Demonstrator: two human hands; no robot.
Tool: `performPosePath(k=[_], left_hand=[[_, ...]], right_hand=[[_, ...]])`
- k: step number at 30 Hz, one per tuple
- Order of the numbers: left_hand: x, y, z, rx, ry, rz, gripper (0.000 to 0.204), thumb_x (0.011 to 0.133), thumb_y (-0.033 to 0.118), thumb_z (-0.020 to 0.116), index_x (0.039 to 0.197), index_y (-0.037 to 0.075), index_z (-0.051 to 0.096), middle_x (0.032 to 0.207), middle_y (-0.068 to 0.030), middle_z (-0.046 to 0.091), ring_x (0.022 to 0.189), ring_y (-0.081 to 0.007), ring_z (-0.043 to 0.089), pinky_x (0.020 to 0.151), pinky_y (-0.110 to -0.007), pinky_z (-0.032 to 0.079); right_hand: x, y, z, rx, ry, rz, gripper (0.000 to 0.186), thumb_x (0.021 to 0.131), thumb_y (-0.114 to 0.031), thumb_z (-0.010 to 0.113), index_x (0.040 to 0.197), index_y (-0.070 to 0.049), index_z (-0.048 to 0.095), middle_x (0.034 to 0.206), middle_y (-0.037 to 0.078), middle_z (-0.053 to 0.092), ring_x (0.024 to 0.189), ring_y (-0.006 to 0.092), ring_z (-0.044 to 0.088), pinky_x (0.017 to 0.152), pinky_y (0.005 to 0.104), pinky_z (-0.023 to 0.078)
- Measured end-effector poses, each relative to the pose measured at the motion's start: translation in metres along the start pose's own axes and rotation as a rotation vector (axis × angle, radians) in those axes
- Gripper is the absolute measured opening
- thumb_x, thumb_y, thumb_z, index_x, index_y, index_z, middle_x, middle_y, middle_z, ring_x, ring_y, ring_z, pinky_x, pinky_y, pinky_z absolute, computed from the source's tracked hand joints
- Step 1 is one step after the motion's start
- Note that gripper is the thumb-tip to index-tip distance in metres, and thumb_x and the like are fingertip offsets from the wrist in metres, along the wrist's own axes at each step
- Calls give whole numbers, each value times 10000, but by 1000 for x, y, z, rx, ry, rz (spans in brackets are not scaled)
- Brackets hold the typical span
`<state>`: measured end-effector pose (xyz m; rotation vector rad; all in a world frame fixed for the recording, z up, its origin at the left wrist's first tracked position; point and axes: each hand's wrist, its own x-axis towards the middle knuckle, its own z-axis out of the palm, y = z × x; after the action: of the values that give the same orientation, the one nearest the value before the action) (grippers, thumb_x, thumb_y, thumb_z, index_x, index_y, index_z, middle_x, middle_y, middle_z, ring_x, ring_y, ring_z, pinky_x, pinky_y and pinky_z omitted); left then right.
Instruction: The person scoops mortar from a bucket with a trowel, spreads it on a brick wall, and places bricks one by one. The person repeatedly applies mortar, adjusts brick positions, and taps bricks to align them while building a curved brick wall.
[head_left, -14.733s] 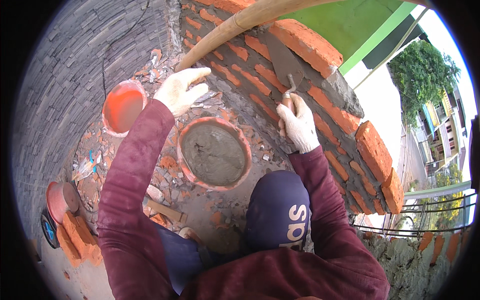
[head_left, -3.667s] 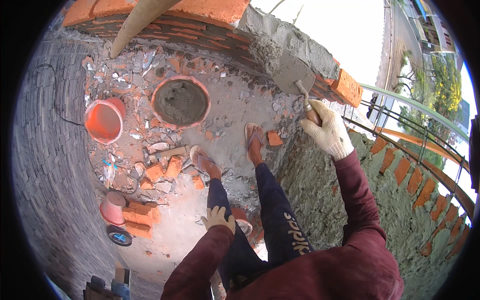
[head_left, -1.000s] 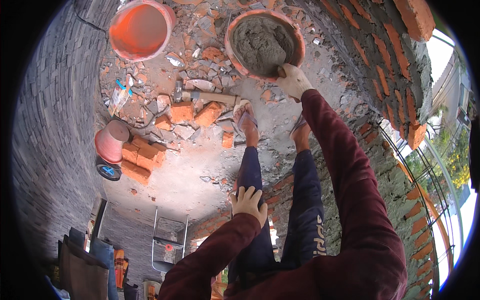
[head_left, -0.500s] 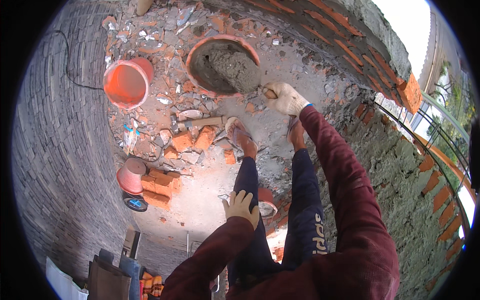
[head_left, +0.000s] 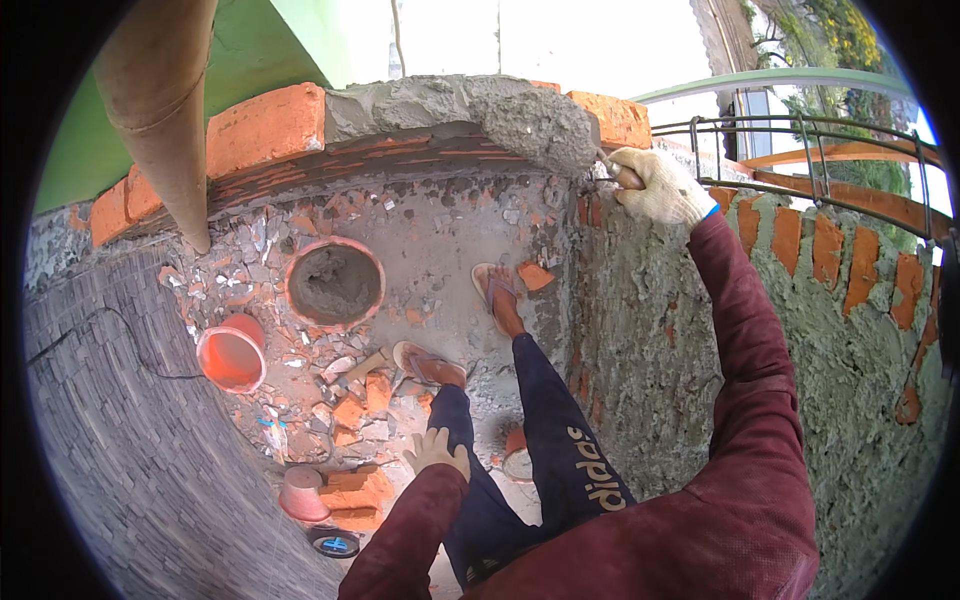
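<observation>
My gloved right hand (head_left: 660,186) is closed round the wooden handle of a trowel (head_left: 627,178), above the top of the brick wall near the corner. A big lump of wet grey mortar (head_left: 540,125) covers the blade. Whether it touches the mortar bed (head_left: 400,108) on the wall, I cannot tell. Right beside the lump is an orange brick (head_left: 612,120) on the wall's top. My left hand (head_left: 437,453), also gloved, lies on my left leg with its fingers spread, holding nothing.
A mortar tub (head_left: 335,284) and an orange bucket (head_left: 232,356) stand on the rubble-strewn floor. A hammer (head_left: 362,368) lies by broken bricks (head_left: 350,408). A thick brown pole (head_left: 160,120) slants down at the left. Bent steel bars (head_left: 815,160) run along the right wall's top.
My right hand has lifted the mortar-loaded trowel from the tub to the wall top. My feet have shifted, with the right foot now farther forward. The left hand stays on my leg.
</observation>
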<state>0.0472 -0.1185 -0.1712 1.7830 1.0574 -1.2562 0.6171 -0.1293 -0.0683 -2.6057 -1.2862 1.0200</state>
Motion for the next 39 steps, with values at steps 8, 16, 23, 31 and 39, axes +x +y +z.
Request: performPosePath(k=[8, 16, 23, 31, 39], left_hand=[[2, 18, 1, 80, -9, -17, 636, 960, 437, 563, 1537, 170, 536, 1638, -75, 437, 1576, -325, 275, 1297, -602, 116], [8, 35, 6, 162, -44, -12, 623, 965, 431, 534, 1531, 171, 542, 1646, -64, 429, 1574, -304, 276, 1281, -632, 124], [11, 55, -1, 255, -65, 6, 612, 972, 428, 518, 1527, 171, 548, 1626, -53, 453, 1558, -289, 303, 1281, -628, 135], [20, 60, 2, 262, -42, 13, 577, 969, 438, 530, 1483, 183, 586, 1581, -41, 501, 1509, -268, 373, 1274, -608, 176], [20, 63, 0, 304, -58, 5, 583, 946, 448, 560, 1459, 175, 603, 1550, -41, 530, 1485, -261, 401, 1260, -613, 194]], right_hand=[[36, 105, 49, -452, 574, 14, 414, 957, -54, 579, 1347, -189, 601, 1036, 143, 713, 918, 360, 721, 756, 481, 578], [-27, 46, 93, 129, 722, 299, 464, 990, -242, 639, 1408, -49, 574, 1174, 251, 699, 1074, 441, 691, 898, 491, 550], [-6, -21, 151, 317, 703, 353, 424, 976, -245, 650, 1287, 5, 504, 1099, 265, 608, 943, 486, 684, 815, 542, 568], [-7, -21, 162, 448, 654, 451, 614, 990, -251, 600, 1482, 60, 406, 1311, 300, 561, 1148, 485, 631, 979, 524, 522], [13, -31, 166, 354, 551, 467, 640, 977, -202, 603, 1466, 143, 377, 1216, 277, 565, 1070, 426, 678, 853, 457, 592]])
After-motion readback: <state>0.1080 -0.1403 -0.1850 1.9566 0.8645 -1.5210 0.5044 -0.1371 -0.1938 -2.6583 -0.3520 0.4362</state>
